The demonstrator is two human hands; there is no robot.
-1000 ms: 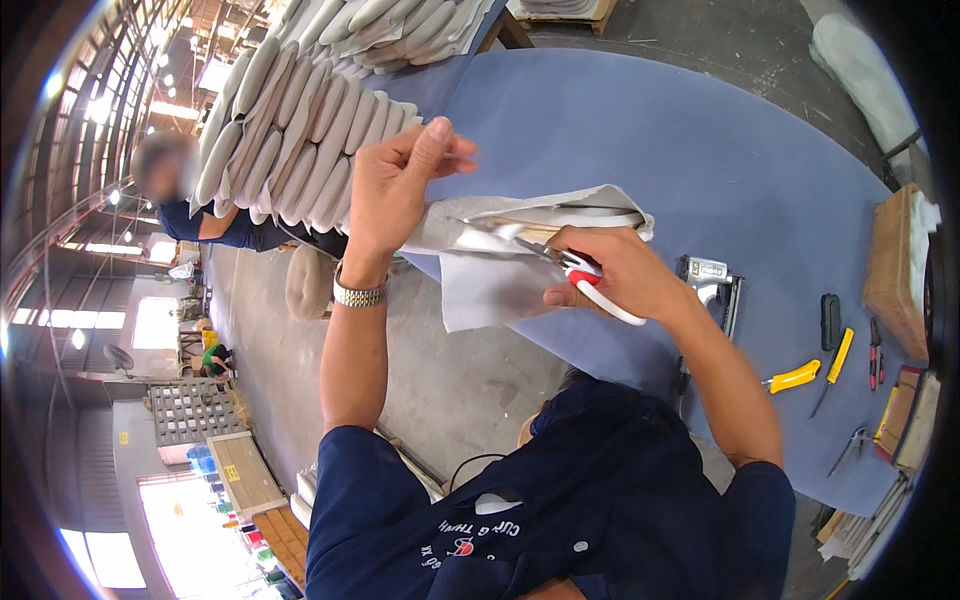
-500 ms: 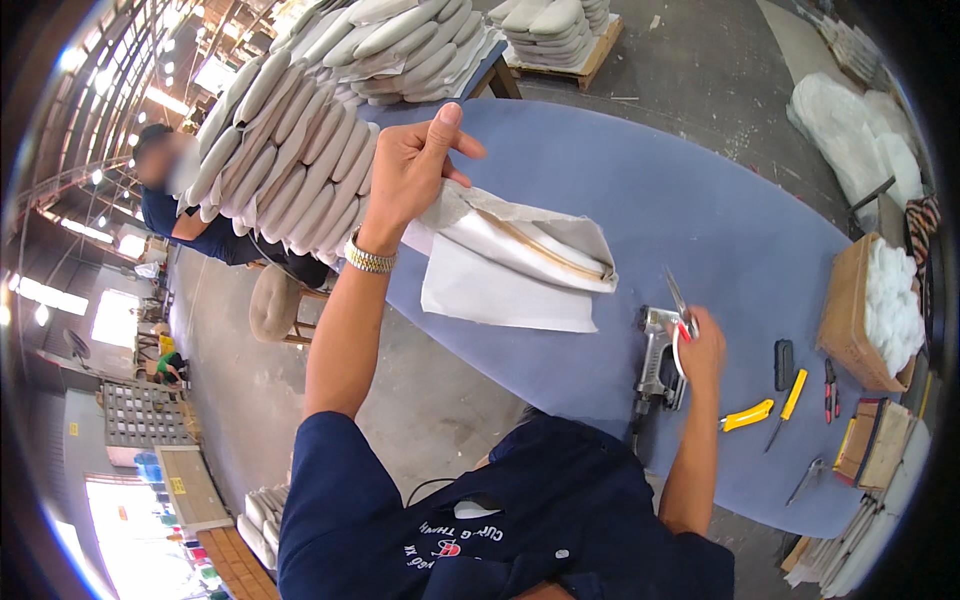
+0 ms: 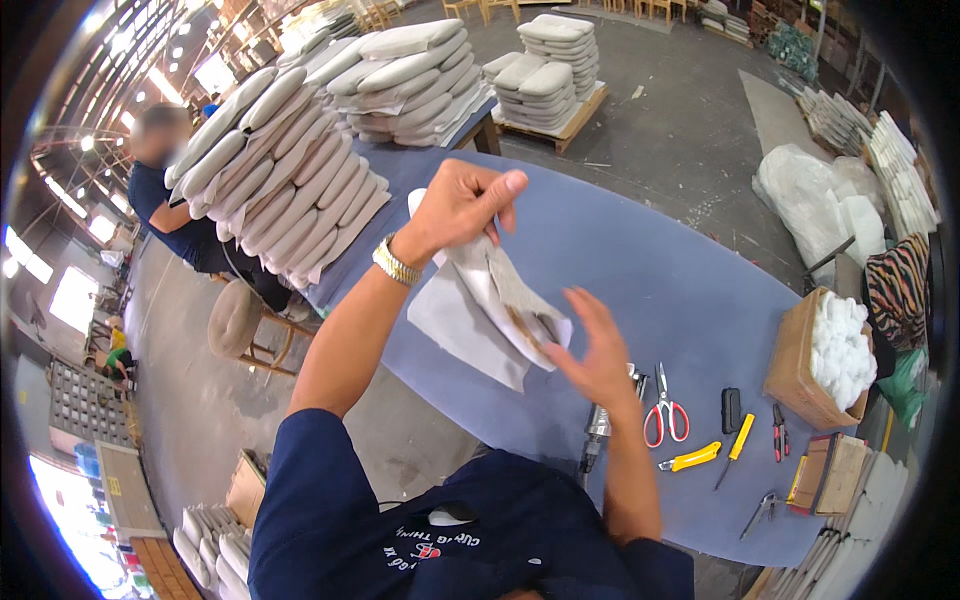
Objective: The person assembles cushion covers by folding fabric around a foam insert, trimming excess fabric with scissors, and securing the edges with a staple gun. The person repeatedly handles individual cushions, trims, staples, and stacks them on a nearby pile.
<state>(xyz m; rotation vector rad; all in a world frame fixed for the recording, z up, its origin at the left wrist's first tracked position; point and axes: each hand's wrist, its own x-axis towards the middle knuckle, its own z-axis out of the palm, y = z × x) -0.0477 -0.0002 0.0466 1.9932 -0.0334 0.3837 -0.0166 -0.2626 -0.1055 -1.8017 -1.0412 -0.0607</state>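
Note:
A piece of grey-white upholstery fabric (image 3: 470, 318) with white padding and a tan edge inside its fold hangs over the blue table (image 3: 680, 275). My left hand (image 3: 465, 205) is closed on its upper end. My right hand (image 3: 598, 350) is by the lower right end, thumb and fingers spread; I cannot tell whether the thumb touches the fabric. Scissors with red-and-white handles (image 3: 664, 408) lie on the table right of my right wrist. A metal air staple gun (image 3: 597, 425) lies beside them, partly hidden behind my right hand and forearm.
At right lie a yellow cutter (image 3: 692, 458), a yellow-handled screwdriver (image 3: 738, 445), a black block (image 3: 731, 409), red-handled pliers (image 3: 779, 432) and a box of white stuffing (image 3: 800, 350). Cushion stacks (image 3: 290, 190) stand at far left, a person (image 3: 175, 215) behind them, near a padded stool (image 3: 245, 318).
The scissors have gone from my right hand onto the table. That hand has moved up and left to the fabric, its fingers now spread. The fabric hangs more steeply from my left hand.

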